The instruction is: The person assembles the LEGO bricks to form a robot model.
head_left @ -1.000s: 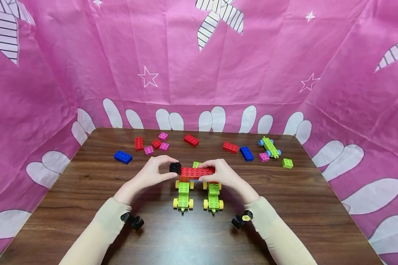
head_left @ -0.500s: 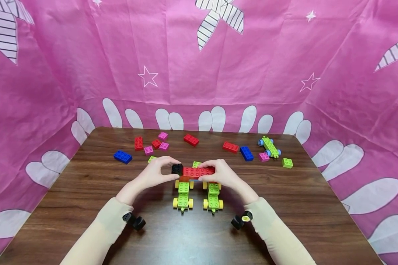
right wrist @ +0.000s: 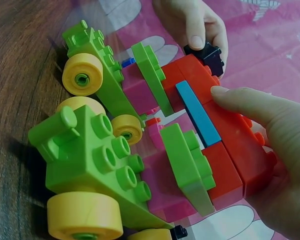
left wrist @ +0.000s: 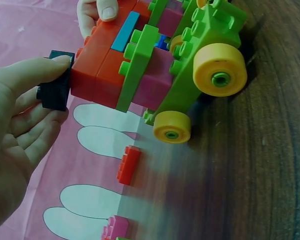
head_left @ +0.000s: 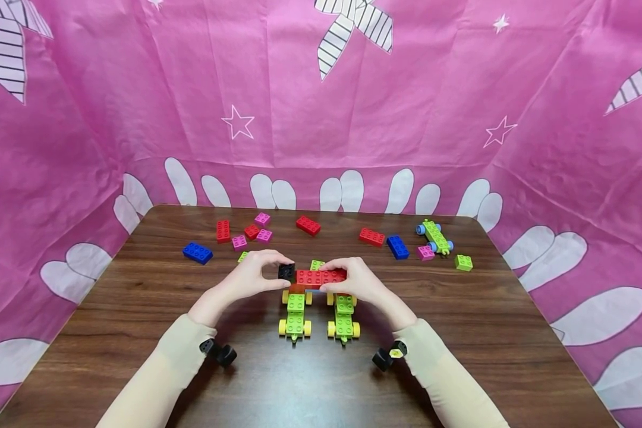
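Head view: the person's left hand [head_left: 243, 278] pinches a small black plastic studded block [head_left: 286, 272] at the left end of a row of red plastic studded bricks [head_left: 310, 278], whose long axis runs left to right; the right hand [head_left: 357, 279] grips the row's right end. Left wrist view: the block sits between thumb and fingers, right beside the row's upper end; whether they touch cannot be told. Right wrist view: the right thumb lies on the row's side, near a flat light-blue plastic brick [right wrist: 197, 112]; the block is at the far end.
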Available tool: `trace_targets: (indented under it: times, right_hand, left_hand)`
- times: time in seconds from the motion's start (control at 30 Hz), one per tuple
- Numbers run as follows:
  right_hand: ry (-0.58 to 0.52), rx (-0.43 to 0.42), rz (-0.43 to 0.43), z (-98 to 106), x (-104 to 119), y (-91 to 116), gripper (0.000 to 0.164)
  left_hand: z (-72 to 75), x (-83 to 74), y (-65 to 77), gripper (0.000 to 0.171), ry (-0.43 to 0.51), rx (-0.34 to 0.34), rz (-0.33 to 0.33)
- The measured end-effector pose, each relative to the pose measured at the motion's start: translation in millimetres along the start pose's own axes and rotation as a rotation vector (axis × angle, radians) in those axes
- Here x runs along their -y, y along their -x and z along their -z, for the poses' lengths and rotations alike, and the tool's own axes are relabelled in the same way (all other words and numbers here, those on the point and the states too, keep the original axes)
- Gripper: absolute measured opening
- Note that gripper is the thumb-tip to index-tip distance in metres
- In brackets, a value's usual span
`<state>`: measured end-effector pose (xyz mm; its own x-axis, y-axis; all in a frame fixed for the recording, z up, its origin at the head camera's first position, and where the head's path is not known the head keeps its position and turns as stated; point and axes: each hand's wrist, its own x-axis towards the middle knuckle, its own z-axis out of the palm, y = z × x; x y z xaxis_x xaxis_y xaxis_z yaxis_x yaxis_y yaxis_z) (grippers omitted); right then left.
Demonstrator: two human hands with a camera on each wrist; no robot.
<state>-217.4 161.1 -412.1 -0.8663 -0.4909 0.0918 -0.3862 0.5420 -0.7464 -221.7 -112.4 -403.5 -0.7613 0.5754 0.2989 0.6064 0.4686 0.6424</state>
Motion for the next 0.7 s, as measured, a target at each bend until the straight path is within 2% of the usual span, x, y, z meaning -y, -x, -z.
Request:
trace_targets:
  times: [0.17,0.7]
  right_hand:
    - [-0.002,-0.002,0.001,-0.3,-0.4,0.0,0.036]
    - [-0.018,-0.007,0.008,-2.8,-3.0,0.9,0.036]
  left_hand:
    - [1.5,-2.3,-2.5,0.037,0.002,0.034,0.017]
    - [4.8,-3.5,-9.0,0.036,-0.017,0.107,0.014]
